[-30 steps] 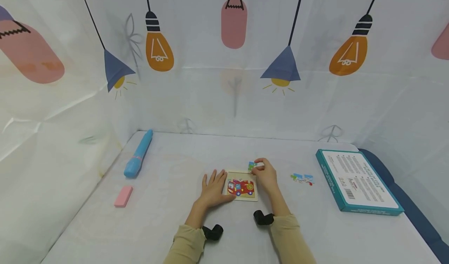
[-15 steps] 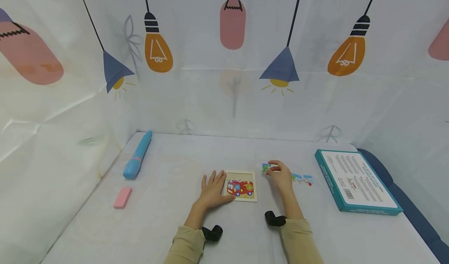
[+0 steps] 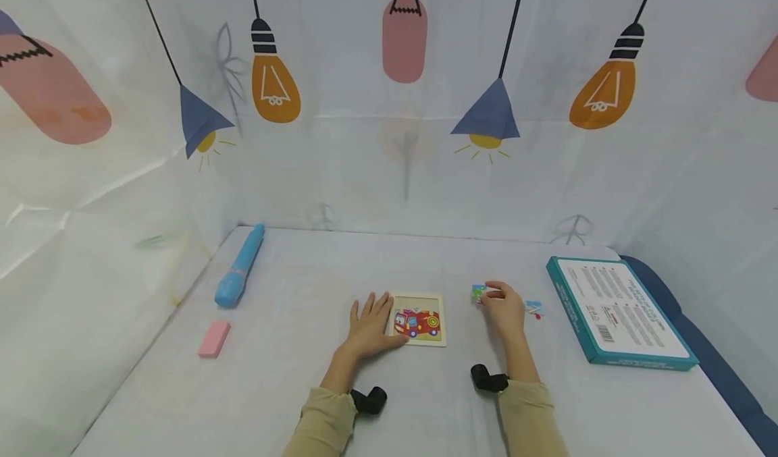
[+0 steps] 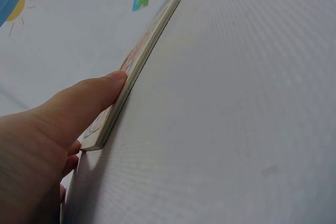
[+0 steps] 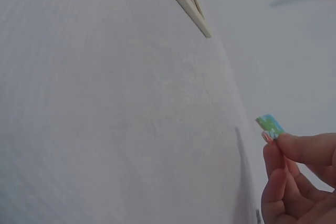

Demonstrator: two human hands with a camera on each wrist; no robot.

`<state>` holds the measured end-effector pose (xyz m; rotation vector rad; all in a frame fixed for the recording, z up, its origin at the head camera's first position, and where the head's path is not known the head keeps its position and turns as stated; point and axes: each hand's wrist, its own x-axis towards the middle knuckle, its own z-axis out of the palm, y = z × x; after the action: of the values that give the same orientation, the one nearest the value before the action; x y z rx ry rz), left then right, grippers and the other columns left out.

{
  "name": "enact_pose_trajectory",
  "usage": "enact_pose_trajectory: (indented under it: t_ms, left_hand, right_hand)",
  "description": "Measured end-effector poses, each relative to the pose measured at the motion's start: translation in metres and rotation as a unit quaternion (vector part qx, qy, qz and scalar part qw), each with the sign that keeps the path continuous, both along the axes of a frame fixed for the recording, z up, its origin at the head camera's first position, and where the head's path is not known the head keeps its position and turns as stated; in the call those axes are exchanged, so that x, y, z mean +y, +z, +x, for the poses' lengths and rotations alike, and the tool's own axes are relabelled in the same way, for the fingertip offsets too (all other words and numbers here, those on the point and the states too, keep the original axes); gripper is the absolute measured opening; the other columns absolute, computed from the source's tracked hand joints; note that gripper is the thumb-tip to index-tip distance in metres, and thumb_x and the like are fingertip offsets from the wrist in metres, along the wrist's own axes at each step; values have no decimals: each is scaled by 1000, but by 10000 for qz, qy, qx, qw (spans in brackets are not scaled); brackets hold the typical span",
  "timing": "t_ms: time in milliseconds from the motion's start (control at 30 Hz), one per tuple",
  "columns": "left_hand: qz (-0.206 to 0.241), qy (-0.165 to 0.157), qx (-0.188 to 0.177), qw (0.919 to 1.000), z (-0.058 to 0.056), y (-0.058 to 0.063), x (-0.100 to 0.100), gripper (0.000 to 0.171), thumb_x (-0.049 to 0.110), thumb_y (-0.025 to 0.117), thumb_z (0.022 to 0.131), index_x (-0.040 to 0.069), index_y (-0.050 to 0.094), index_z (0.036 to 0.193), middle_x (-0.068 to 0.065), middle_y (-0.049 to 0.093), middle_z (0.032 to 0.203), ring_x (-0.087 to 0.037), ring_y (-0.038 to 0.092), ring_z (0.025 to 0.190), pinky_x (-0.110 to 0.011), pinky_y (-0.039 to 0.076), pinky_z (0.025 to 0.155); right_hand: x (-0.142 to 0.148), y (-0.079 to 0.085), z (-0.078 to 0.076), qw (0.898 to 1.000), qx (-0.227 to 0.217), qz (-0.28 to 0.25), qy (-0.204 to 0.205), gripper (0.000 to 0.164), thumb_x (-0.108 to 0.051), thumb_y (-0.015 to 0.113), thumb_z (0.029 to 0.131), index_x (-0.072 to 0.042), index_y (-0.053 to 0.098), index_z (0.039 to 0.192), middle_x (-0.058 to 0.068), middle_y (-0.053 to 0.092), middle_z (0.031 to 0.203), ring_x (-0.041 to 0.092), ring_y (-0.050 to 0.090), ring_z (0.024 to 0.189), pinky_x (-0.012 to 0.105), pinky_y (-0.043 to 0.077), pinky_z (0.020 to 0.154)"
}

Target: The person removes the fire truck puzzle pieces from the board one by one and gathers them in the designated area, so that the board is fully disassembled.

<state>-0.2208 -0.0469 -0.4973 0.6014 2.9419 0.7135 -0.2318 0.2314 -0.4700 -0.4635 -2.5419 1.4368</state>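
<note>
A small wooden puzzle board point(image 3: 417, 300) lies on the table with a red fire truck picture in its lower half; bare wood shows above. Fingers spread, my left hand point(image 3: 367, 329) rests at the board's left side, and its thumb point(image 4: 100, 92) lies on the near edge. Off to the right of the board, my right hand point(image 3: 506, 308) pinches a blue-and-green puzzle piece point(image 5: 270, 124) between thumb and fingers, raised above the table. More loose puzzle pieces point(image 3: 535, 307) lie just beyond that hand, partly hidden by it.
On the right is a teal-edged box point(image 3: 626, 308) with a white printed face. A blue microphone-shaped object point(image 3: 240, 268) and a pink block point(image 3: 214, 339) lie on the left. Patterned white fabric point(image 3: 340, 167) rises behind the table.
My right hand has moved right, away from the board toward the loose pieces, still pinching the puzzle piece. My left hand and the board have stayed put.
</note>
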Motion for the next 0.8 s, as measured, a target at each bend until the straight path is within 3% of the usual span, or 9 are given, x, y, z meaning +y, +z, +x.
enact_pose_trajectory:
  t_ms: [200, 467, 800]
  left_hand:
    - [-21, -5, -14, 10000, 1, -2, 0, 89, 51, 67, 75, 3, 34, 142, -11, 30, 149, -36, 16, 139, -59, 3, 106]
    - [-1, -18, 45, 10000, 0, 1, 1, 89, 53, 65, 75, 4, 33, 142, -10, 29, 149, -35, 15, 139, -59, 3, 107]
    - [44, -24, 37, 10000, -1, -3, 0, 89, 53, 66, 75, 4, 34, 142, -10, 29, 149, -35, 15, 139, -59, 3, 107]
  right_hand:
    - [10, -2, 5, 9995, -135, 255, -116, 33, -9, 58, 84, 0, 60, 117, 20, 62, 98, 31, 56, 91, 29, 40, 66]
    - [17, -2, 9, 9951, -152, 848, -480, 32, -10, 57, 82, 1, 62, 112, 22, 65, 97, 36, 58, 90, 45, 40, 76]
    - [20, -1, 10, 9884, -539, 1322, -515, 33, -8, 55, 83, 1, 60, 114, 19, 65, 96, 33, 59, 83, 43, 42, 69]
